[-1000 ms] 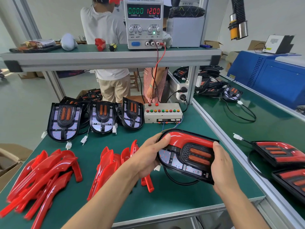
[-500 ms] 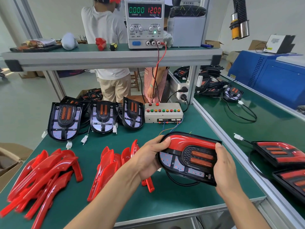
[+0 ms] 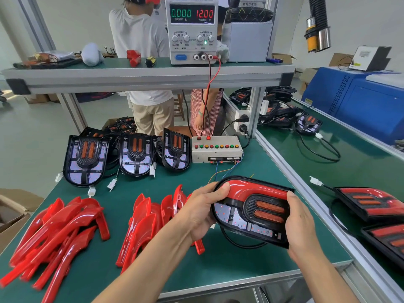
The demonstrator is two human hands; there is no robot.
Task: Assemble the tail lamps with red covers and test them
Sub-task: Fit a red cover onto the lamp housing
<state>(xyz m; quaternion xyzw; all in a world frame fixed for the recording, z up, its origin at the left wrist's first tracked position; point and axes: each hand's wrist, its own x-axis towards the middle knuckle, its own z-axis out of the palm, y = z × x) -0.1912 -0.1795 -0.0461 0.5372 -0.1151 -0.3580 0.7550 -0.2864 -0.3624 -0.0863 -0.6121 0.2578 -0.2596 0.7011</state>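
The green workbench (image 3: 196,265) fills the lower view; its near edge runs as an aluminium rail just below the forearms, and its right edge is a rail slanting away beside the held lamp. Beyond that rail, a second green bench (image 3: 360,171) carries two finished lamps (image 3: 371,204) at its near end. A shelf (image 3: 142,76) spans above the workbench's far side and bears a power supply (image 3: 192,29) reading 0.000 and 12.00. Bare green mat lies in front of the held lamp, toward the near edge, and between it and the switch box (image 3: 216,149) behind it.

Three uncovered lamp bases (image 3: 86,159) lean in a row at the far left of the workbench, left of the switch box. Two heaps of red covers (image 3: 56,232) lie nearer, left of the held lamp.

The tail lamp (image 3: 251,212) is held above the bench's right part, lying sideways and tilted toward the camera, a black cable looping beneath it. The left hand (image 3: 201,211) grips its left end, thumb pressed on the fitted red cover (image 3: 251,190). The right hand (image 3: 302,226) clasps the right end, thumb over the front rim. The cover sits glossy along the lamp's upper edge, above two orange bars in a black grille.
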